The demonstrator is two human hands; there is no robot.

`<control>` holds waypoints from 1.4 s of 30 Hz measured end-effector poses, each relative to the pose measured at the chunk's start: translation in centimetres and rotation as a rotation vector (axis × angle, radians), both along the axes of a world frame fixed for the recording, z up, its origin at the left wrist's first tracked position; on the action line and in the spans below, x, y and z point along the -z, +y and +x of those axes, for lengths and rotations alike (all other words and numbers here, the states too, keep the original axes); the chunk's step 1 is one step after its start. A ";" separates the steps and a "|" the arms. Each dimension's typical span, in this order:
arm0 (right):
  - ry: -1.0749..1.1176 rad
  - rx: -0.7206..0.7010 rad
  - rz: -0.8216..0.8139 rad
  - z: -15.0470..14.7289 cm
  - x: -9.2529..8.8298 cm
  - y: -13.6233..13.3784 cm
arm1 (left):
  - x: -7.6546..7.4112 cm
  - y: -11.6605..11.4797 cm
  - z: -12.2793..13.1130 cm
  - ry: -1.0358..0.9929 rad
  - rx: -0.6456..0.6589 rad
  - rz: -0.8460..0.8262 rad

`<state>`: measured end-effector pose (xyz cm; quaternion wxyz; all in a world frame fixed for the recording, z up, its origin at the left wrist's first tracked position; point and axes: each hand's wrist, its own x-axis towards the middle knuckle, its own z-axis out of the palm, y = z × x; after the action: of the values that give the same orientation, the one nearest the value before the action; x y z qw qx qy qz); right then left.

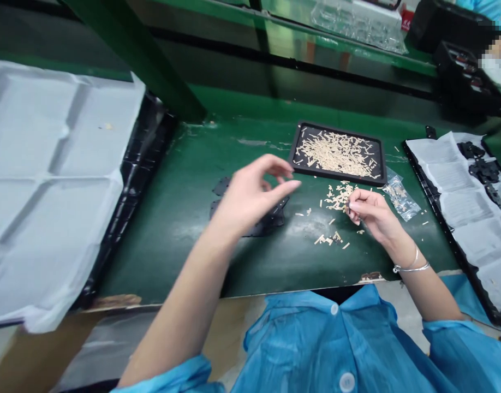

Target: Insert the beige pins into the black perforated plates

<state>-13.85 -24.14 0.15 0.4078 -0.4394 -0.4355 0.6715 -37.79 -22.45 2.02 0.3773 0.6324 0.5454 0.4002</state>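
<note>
My left hand [250, 194] is raised over the bench, its thumb and fingers apart with nothing between them. Beneath it, partly hidden by the hand and forearm, lie flat black plastic parts [270, 218]. My right hand [369, 213] is pinched closed at the edge of a loose heap of small pale strips [336, 196]. Something small and dark may show at its fingertips, too small to name. Behind both hands a black tray [340, 177] holds a pile of the same kind of pale strips [334, 153].
A small clear plastic bag [401, 196] lies right of the heap. At left stands a large tray with a white liner [25, 218]; at right, a lined compartment tray [463, 202] holds black parts [483, 169]. A green post [152, 65] rises at the back. Another person's blue sleeve [485, 8] shows top right.
</note>
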 end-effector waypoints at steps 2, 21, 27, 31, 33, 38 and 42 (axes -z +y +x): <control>-0.007 0.000 0.000 -0.2 -0.3 -0.2 | 0.2 -0.7 -2.5 0.046 -0.193 0.044; 0.014 -0.117 -0.014 -0.7 -0.7 -0.8 | 2.6 3.3 -3.9 -0.231 -0.438 -0.082; 0.102 -0.052 0.127 -0.8 -0.6 -0.9 | 2.5 1.5 3.9 -0.492 -0.046 -0.133; 0.114 -0.099 0.169 -0.9 -0.6 -0.8 | 3.6 0.5 6.7 -0.606 0.153 -0.197; 0.102 -0.107 0.157 -1.0 -0.6 -0.8 | 3.8 0.2 6.9 -0.597 0.191 -0.208; -0.016 0.012 0.230 -1.4 -0.6 -1.3 | 3.7 -0.6 6.3 -0.668 0.148 -0.225; -0.297 0.222 0.359 -1.7 -0.9 -1.8 | 3.6 -1.3 6.4 -0.684 0.105 -0.270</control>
<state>-15.59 -25.92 1.04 0.4821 -0.4989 -0.5521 0.4625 -31.35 -23.76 -1.60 0.6379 0.4337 0.4026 0.4928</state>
